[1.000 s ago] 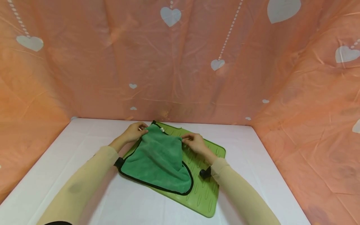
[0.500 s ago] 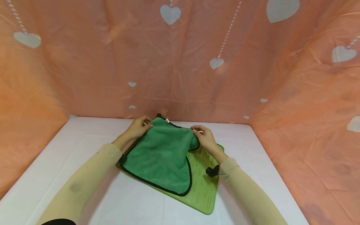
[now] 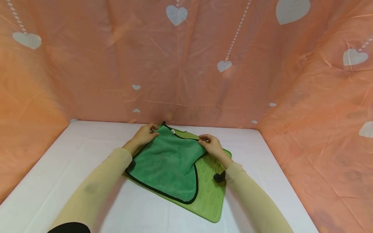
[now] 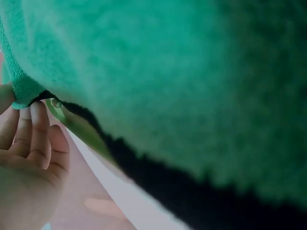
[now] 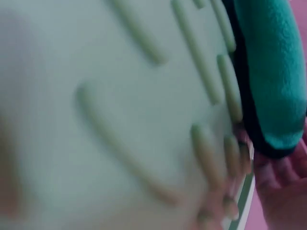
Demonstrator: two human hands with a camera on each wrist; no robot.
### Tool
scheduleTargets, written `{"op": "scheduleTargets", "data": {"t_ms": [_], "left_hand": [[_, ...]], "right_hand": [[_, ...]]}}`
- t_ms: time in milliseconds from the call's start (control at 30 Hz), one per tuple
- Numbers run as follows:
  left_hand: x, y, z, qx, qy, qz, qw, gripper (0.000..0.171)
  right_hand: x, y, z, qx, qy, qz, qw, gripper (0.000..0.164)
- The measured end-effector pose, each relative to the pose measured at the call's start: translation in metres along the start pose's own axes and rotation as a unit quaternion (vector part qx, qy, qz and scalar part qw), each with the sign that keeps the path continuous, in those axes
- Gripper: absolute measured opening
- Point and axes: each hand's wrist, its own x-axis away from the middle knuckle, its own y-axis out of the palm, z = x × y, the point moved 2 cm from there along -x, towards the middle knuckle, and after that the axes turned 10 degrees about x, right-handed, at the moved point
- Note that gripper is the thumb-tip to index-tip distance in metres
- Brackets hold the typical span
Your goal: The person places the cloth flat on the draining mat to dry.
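Observation:
A green cloth (image 3: 169, 165) with black edging lies over a lighter green ridged mat (image 3: 209, 194). At the cloth's far left edge my left hand (image 3: 144, 134) pinches the fabric between thumb and fingers; the left wrist view shows the thumb above and the fingertips (image 4: 41, 120) beneath the cloth (image 4: 139, 72). My right hand (image 3: 212, 145) pinches the far right part of the cloth, which curls over near the fingers. In the right wrist view that folded cloth edge (image 5: 276, 76) meets the right hand (image 5: 288, 191) above the mat (image 5: 129, 110).
Beneath the mat is a white table (image 3: 96, 145). Orange curtains (image 3: 180, 81) with pale hearts rise behind it and at both sides. A small white tag (image 3: 173, 131) sits on the cloth's far edge. Dark wrist gear (image 3: 220, 177) hangs by the right sleeve.
Both hands first moved the cloth's far edge up and away, the right hand spreading it rightward. Since then the far edge has come down nearer, showing the mat's far strip again.

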Motion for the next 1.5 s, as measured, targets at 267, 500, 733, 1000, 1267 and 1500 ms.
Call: {"op": "scheduleTargets", "data": {"t_ms": [267,500,733,1000,1267,1500], "left_hand": [[0.008,-0.003,-0.007,0.005,-0.007,-0.026,0.9996,0.039],[0.009,-0.005,-0.006,0.002,0.015,-0.038,0.9992,0.038],[0.006,-0.002,-0.006,0.015,0.040,-0.030,0.9986,0.035],[0.006,0.000,-0.002,0.016,0.065,-0.013,0.9977,0.032],[-0.001,0.006,-0.001,-0.009,0.096,-0.004,0.9953,0.026],[-0.004,0.009,-0.002,-0.036,0.082,-0.012,0.9959,0.035]], "right_hand": [[0.021,-0.014,0.018,0.021,0.011,0.003,1.000,0.032],[0.032,-0.014,0.019,0.034,0.008,-0.002,0.999,0.031],[0.031,-0.010,0.012,-0.060,0.036,0.030,0.997,0.030],[0.028,-0.018,0.011,-0.074,0.045,0.088,0.992,0.026],[0.026,-0.022,0.028,-0.026,0.077,0.088,0.993,0.017],[0.021,-0.025,0.031,0.034,0.082,0.058,0.994,0.020]]}}
